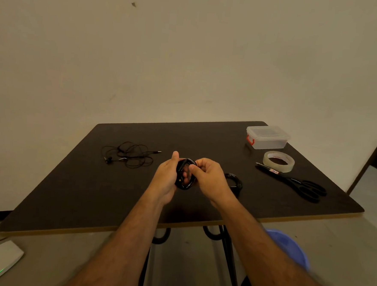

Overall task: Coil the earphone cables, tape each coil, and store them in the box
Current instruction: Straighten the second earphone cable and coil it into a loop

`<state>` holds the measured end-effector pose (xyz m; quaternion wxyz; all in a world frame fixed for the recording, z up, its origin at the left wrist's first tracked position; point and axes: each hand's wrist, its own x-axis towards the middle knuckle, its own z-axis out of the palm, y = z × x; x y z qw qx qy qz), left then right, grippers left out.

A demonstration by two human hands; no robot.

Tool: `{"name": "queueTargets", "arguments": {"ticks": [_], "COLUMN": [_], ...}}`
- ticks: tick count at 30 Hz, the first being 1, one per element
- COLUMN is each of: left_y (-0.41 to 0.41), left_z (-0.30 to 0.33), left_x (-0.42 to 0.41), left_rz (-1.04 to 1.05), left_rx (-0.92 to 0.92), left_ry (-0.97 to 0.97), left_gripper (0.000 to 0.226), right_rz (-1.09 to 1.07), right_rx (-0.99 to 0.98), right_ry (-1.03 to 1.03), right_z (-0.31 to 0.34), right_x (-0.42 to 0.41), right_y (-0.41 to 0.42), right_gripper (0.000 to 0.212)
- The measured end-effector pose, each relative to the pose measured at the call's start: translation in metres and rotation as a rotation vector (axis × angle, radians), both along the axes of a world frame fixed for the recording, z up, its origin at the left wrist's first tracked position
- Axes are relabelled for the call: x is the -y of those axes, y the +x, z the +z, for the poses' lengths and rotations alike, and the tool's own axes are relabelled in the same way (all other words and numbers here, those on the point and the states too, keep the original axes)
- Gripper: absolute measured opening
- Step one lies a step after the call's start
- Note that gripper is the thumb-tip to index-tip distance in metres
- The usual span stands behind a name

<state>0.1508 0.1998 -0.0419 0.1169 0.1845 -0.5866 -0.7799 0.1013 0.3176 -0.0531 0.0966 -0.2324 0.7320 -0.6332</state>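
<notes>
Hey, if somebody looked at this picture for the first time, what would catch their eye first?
Probably the two hands, left hand and right hand, meeting over the middle of the dark table and holding a black cable coil between them. Next, the loose tangle of earphones at the left, and the clear box with tape roll far right.

The tabletop (205, 144) is a very dark brown, edged with a pale tan strip along its near side. On it the loose earphone cable (128, 154) is black, and so are the coil (184, 175) held between the hands and a second coil (234, 183) beside them. The box (267, 137) is clear plastic with a red latch. The tape roll (279, 161) is translucent, yellowish, with a white core. The scissors (300, 185) are black. The wall (189, 53) is plain beige.
</notes>
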Motion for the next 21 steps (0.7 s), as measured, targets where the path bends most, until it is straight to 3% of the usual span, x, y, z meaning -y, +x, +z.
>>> {"name": "queueTargets", "arguments": {"ticks": [5, 12, 21], "left_y": [-0.007, -0.009, -0.02], "left_z": [-0.009, -0.017, -0.034], "left_x": [0.004, 0.01, 0.017], "left_rz": [0.046, 0.039, 0.077], "left_rx": [0.029, 0.102, 0.151], "left_ry": [0.006, 0.155, -0.046], "left_gripper": [0.048, 0.052, 0.065], "right_rz": [-0.019, -0.044, -0.114], "right_rx": [0.018, 0.003, 0.067], "right_ry": [0.048, 0.099, 0.193], "right_z": [-0.002, -0.005, -0.012], "right_x": [0.007, 0.012, 0.023], "right_y": [-0.003, -0.009, -0.017], "right_gripper": [0.009, 0.01, 0.015]}}
